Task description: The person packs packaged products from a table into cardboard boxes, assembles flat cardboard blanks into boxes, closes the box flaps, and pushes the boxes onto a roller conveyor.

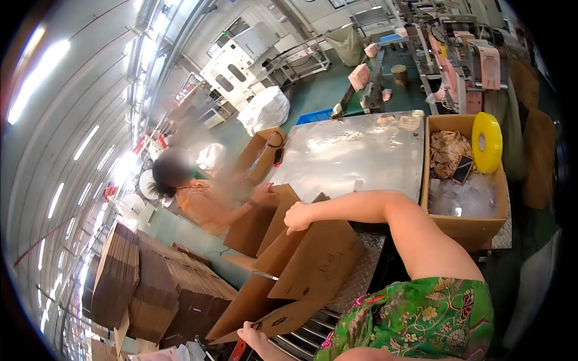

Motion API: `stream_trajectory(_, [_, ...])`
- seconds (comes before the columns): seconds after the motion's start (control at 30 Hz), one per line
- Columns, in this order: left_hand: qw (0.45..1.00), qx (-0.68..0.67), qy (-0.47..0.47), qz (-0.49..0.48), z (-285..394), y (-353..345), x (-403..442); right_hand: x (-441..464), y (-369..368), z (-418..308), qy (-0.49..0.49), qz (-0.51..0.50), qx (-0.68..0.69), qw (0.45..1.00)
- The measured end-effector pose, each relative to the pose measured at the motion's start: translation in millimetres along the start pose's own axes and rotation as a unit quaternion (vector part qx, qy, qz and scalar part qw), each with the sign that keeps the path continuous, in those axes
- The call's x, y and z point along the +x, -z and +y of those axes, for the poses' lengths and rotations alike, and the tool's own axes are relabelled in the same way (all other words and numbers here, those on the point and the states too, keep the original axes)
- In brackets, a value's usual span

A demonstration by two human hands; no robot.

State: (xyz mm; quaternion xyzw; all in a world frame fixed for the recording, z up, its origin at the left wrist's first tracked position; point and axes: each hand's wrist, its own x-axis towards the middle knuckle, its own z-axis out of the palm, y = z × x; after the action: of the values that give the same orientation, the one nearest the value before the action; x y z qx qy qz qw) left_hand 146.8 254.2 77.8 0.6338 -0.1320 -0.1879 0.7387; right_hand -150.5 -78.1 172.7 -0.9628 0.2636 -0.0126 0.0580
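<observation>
Box [314, 260]: likely light, stiff; take by edges. Right hand [298, 216] pinching edge; left hand [251, 334] at flap [294, 317], grip unclear.

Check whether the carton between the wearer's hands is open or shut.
Open: the carton has its top flaps spread apart rather than folded together, leaving brown inner cardboard showing.

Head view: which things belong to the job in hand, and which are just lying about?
Job:
- open cardboard box
- right hand, gripping its edge
- left hand, at a flap
- probably the stacked cardboard

Seemingly lying about:
- white sack
- blue crate
- crumpled brown paper
</observation>
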Motion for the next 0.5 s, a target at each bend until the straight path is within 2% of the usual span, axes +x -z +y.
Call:
stream_trajectory(0.07, [0.991,-0.044,-0.028,-0.127,21.2,15.1,1.9,1.1,15.7,8.4,0.028,0.032,-0.006,0.999])
stream_trajectory(0.17, [0.966,0.024,-0.049,-0.252,100.2,39.5,-28.6,19.8,39.0,16.7,0.04,0.093,0.073,0.992])
stream_trajectory(0.2, [0.964,0.074,-0.053,-0.248,126.4,41.4,-39.5,18.1,52.5,9.4,0.052,0.079,0.079,0.992])
stream_trajectory(0.23, [0.958,0.127,-0.059,-0.25,148.8,47.7,-46.9,38.6,41.2,16.8,0.128,0.058,0.079,0.987])
stream_trajectory(0.27, [0.942,0.205,-0.058,-0.26,165.8,49.7,-49.8,30.3,53.9,4.2,0.157,0.013,0.07,0.985])
stream_trajectory(0.3, [0.913,0.292,-0.052,-0.28,175.8,47.7,-48.9,10.0,61.2,-10.0,0.129,-0.044,0.157,0.978])
stream_trajectory(0.33, [0.873,0.378,-0.034,-0.305,179.3,45.0,-43.5,16.1,26.7,-10.1,0.13,-0.037,0.142,0.981])
stream_trajectory(0.37, [0.851,0.375,-0.105,-0.352,162.5,41.6,-33.6,22.1,-6.8,-10.4,0.132,-0.03,0.127,0.983])
stream_trajectory(0.4, [0.779,0.498,-0.055,-0.377,139.7,43.5,-10.7,9.5,-23.4,-24.5,0.098,-0.034,0.141,0.984])
stream_trajectory(0.43, [0.738,0.563,-0.005,-0.371,123.7,28.9,-14.3,-2.8,-33.8,-41.6,0.036,-0.076,0.173,0.981])
stream_trajectory(0.47, [0.648,0.671,-0.06,-0.355,106.3,17.3,-21.0,-15.9,-32.4,-56.6,0.111,-0.037,0.32,0.94])
stream_trajectory(0.5, [0.699,0.613,-0.028,-0.368,77.2,15.8,-16.7,-17.9,-48.2,-72.9,0.146,0.077,0.348,0.923])
